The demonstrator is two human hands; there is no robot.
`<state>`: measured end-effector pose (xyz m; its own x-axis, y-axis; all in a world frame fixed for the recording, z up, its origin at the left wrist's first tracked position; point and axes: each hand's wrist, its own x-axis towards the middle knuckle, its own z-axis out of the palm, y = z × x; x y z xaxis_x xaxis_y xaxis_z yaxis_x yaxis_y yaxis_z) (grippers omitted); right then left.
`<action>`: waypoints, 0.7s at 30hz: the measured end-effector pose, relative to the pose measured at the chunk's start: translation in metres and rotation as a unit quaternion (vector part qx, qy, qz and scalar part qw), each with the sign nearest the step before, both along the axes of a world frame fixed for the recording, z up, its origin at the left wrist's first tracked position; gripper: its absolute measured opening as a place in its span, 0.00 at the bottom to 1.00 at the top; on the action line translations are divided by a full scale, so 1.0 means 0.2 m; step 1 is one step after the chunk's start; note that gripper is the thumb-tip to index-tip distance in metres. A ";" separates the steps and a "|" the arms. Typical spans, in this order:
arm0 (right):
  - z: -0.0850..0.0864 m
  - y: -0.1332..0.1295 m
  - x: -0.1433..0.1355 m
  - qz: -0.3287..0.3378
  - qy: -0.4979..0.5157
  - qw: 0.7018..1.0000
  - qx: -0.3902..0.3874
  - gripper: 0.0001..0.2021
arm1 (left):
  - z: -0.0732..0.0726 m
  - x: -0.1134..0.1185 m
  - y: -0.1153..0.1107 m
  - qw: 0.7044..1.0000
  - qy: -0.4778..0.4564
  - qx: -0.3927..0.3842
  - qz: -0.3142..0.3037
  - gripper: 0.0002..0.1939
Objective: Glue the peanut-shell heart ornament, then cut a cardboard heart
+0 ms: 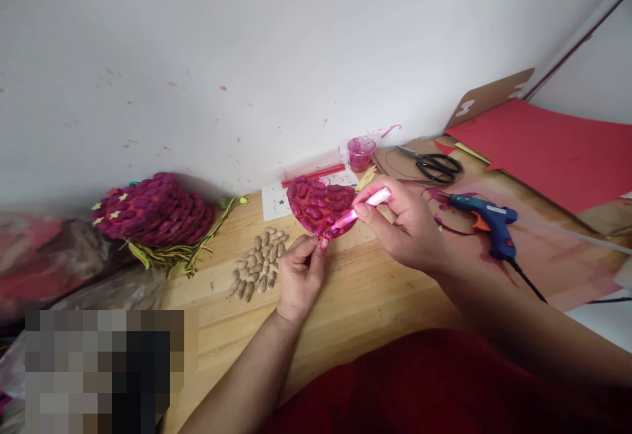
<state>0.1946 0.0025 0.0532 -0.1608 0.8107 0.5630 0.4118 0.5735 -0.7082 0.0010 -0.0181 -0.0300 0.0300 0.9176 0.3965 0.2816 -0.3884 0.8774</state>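
My left hand (302, 272) pinches the lower edge of a red rounded piece (316, 205) covered with magenta-painted peanuts, holding it tilted up above the table. In my right hand (402, 223) is a paintbrush (371, 202) with a whitish, pink-stained handle. Its pink end points down at the peanuts near the piece's lower edge and seems to touch them. Unpainted peanuts (259, 263) lie loose on the wooden table, left of my left hand. Behind the piece stands a clear cup (362, 152) stained with magenta paint.
Black-handled scissors (438, 165) and a blue glue gun (488, 220) lie to the right, near red sheets (553, 151). At the left sits a stack of magenta peanut-covered pieces (155, 213) with yellow-green cords (197, 249). A paint-spotted white wall (276, 58) rises behind.
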 end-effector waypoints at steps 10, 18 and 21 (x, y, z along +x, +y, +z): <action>0.00 0.00 0.02 -0.007 0.012 1.000 0.003 0.01 | 0.02 0.00 0.00 1.000 -0.019 -0.015 -0.002 0.14; -0.01 0.00 0.03 0.001 0.031 1.000 -0.001 0.02 | 0.00 -0.01 0.00 0.999 -0.029 -0.011 0.014 0.13; -0.01 0.00 0.03 0.024 0.044 0.999 -0.006 0.02 | 0.00 -0.01 -0.01 0.999 -0.030 -0.014 0.014 0.12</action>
<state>0.1999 0.0018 0.0511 -0.1499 0.8104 0.5664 0.3190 0.5819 -0.7481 -0.0006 -0.0194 -0.0301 -0.0184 0.9285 0.3708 0.2382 -0.3561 0.9036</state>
